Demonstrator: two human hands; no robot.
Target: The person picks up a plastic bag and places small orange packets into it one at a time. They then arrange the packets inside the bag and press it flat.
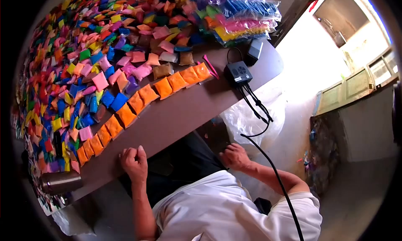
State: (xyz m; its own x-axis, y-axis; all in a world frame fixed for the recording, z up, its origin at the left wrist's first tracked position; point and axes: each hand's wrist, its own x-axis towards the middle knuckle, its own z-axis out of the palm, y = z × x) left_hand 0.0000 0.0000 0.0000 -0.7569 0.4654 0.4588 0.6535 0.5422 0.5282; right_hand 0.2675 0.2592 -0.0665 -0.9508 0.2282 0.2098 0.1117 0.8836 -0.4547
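My left hand (134, 162) rests at the near edge of the brown table (167, 126), its fingers curled in and the thumb alongside; nothing shows in it. Off the table, beside my right thigh, my right hand (235, 157) is also curled closed, and I see nothing held there. A slanting row of flat orange packets (126, 115) lies across the table, beyond my left hand. Behind that row spreads a large heap of small packets (100, 80) in many colours. A pink stick-like tool (211, 67) lies at the row's right end.
A black box with a fan (238, 72) and cables sits near the table's right end, beside a grey device (255, 51). Clear bags of packets (247, 15) are stacked behind. A metal cylinder (62, 183) lies at left. A black cable (270, 159) crosses my right arm.
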